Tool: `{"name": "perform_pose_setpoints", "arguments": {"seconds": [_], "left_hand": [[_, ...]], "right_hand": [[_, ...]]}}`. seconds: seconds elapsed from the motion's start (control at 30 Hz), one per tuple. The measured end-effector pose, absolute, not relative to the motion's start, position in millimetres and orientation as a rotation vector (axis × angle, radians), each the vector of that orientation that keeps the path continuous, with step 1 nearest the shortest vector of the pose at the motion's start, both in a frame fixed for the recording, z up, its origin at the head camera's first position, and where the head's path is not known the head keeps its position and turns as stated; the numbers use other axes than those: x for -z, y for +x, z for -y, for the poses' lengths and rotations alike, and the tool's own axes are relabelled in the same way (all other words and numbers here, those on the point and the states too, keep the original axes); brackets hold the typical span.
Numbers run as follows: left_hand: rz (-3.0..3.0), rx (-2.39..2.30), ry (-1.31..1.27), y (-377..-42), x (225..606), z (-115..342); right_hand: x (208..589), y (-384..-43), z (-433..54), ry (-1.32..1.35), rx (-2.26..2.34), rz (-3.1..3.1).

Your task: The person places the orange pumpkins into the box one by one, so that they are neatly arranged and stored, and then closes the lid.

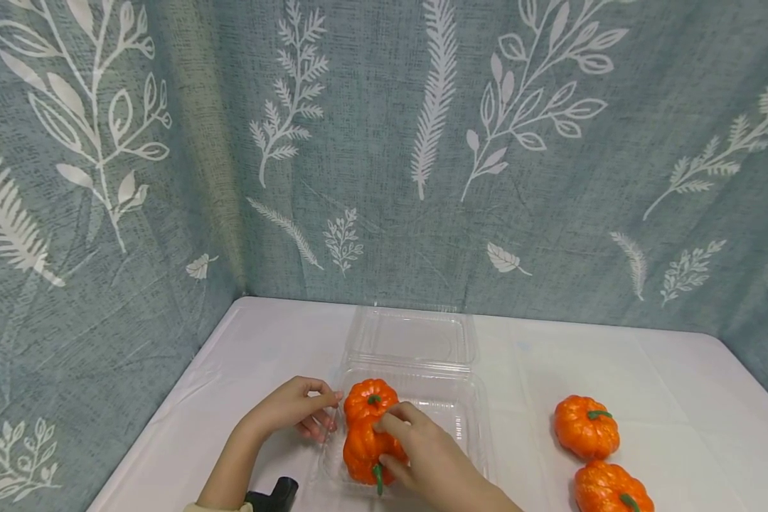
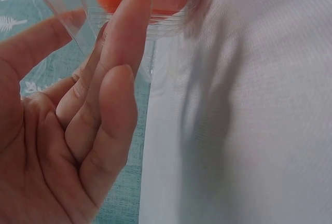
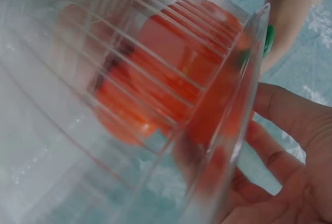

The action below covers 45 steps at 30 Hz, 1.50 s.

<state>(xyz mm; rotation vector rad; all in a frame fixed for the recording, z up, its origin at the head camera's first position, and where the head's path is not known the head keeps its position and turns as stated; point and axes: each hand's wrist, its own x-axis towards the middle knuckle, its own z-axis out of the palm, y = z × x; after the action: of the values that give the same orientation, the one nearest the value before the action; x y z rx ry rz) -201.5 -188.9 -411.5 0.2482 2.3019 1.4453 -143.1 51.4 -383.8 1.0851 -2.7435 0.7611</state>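
Observation:
A clear plastic clamshell container (image 1: 470, 419) lies open on the table. Inside, along its left side, are two small orange pumpkins with green stems: a back pumpkin (image 1: 366, 395) and a front pumpkin (image 1: 360, 455). My right hand (image 1: 432, 455) grips the front pumpkin from the right, its stem pointing toward me. Through the ribbed plastic wall, the right wrist view shows both pumpkins (image 3: 179, 53) blurred. At the container's left edge is my left hand (image 1: 297, 409), fingers extended (image 2: 124, 42) against the outer wall and nothing visible in the palm.
The container's lid (image 1: 416, 338) is folded back toward the curtain (image 1: 377, 142). Two more pumpkins rest on the white table at right, one farther (image 1: 582, 427) and one nearer (image 1: 604, 491). A black object (image 1: 284, 491) shows beside the left forearm.

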Motion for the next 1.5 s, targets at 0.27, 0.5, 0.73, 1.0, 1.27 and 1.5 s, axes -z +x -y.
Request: {"name": "perform_pose_setpoints", "arguments": {"seconds": [0.27, 0.5, 0.73, 1.0, 1.27, 1.5], "left_hand": [[-2.300, -1.461, 0.249, -203.9, 411.6, 185.6], [-2.295, -1.471, 0.230, -206.6, 413.3, 181.6], [-2.301, -1.470, 0.231, -206.9, 413.7, 181.7], [-2.309, -1.466, 0.224, -206.6, 414.7, 181.7], [-2.297, -1.473, 0.233, -205.5, 415.6, 183.2], [-2.315, -1.467, 0.234, -205.9, 418.8, 184.4]], "right_hand": [[385.6, -149.4, -58.1, 1.097, -0.789, 2.775], [390.6, -155.7, -65.2, 1.127, -0.836, 2.729], [392.0, -154.9, -67.3, 1.125, -0.824, 2.746], [387.2, -155.1, -71.6, 1.153, -0.770, 2.775], [381.9, -153.9, -75.6, 1.120, -0.815, 2.855], [375.9, -155.4, -80.2, 1.083, -0.853, 2.826]]}}
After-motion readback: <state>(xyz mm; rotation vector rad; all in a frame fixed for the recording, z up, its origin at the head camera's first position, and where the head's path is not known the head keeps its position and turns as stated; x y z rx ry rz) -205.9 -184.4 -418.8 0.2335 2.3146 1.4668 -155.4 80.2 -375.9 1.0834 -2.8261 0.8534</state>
